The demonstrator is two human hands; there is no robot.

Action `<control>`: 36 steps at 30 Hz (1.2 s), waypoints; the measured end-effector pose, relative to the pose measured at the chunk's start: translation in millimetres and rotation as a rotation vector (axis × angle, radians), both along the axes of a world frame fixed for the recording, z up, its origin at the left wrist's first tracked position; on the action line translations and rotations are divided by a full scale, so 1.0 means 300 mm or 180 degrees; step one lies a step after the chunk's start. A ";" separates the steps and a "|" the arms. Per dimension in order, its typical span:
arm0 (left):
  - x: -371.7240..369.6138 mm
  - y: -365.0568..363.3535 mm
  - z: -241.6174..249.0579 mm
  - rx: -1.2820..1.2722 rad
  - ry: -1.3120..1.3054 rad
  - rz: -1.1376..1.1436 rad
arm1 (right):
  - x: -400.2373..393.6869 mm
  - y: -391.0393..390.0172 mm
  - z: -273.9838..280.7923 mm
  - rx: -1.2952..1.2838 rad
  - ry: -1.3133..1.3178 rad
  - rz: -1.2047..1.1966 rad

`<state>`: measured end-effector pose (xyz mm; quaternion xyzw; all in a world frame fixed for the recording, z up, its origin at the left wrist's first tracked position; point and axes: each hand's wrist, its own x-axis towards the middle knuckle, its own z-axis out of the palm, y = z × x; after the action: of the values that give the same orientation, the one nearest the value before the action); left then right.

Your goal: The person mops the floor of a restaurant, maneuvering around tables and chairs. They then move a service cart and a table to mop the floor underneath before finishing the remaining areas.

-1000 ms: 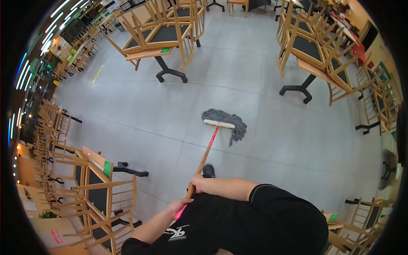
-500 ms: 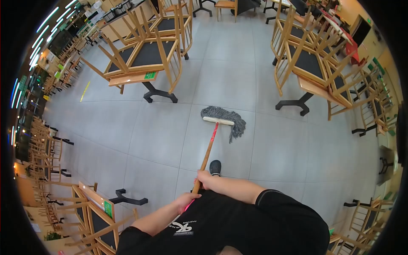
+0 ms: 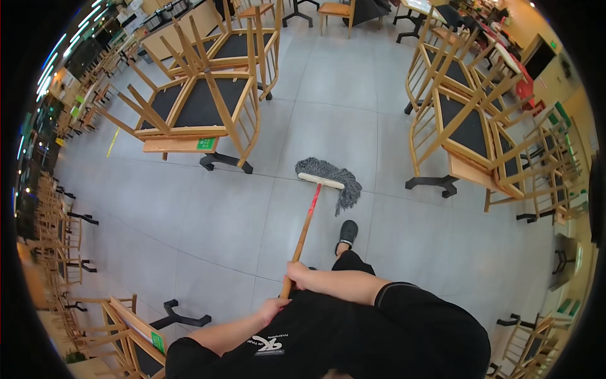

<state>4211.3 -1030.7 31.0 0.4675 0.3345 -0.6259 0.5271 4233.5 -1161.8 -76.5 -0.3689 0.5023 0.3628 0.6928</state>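
A mop (image 3: 304,234) with a wooden handle reaches forward from my body. Its grey string head (image 3: 348,189) lies spread on the floor, fixed to a white crossbar (image 3: 320,181). Red covers the handle's lower end near that bar. My right hand (image 3: 298,275) is wrapped round the shaft in front of my torso. Closer to my body, my left hand (image 3: 273,309) is closed on the upper part of the handle. The top end of the handle is hidden by my hand and shirt. My foot in a dark clog (image 3: 347,234) stands just behind the mop head.
Upturned chairs (image 3: 211,101) rest on a table at the left front, and more chairs (image 3: 464,123) are stacked likewise on the right. Black table feet (image 3: 227,163) stick out over the grey tiles (image 3: 221,215). Another loaded table (image 3: 136,328) stands close at my left.
I have moved forward: the tables and chairs sit nearer, and a clog has stepped ahead. The mop head has advanced over the tiles with me, both hands still on the handle.
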 end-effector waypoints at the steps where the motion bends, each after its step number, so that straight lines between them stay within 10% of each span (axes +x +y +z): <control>1: 0.038 -0.044 0.010 -0.0124 0.0269 0.0217 | 0.049 -0.050 0.027 0.0053 0.0047 -0.0044; 23: 0.687 -0.778 0.079 -0.0329 0.0541 0.0687 | 0.696 -0.749 0.055 0.0013 0.0090 0.0120; 36: 1.423 -1.032 0.026 -0.0308 0.0290 -0.0467 | 1.326 -0.973 0.000 -0.0547 -0.0117 -0.0860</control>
<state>4638.3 -1340.3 38.8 0.4358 0.2924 -0.6988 0.4861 4631.2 -1453.6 -76.5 -0.3625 0.5637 0.2152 0.7103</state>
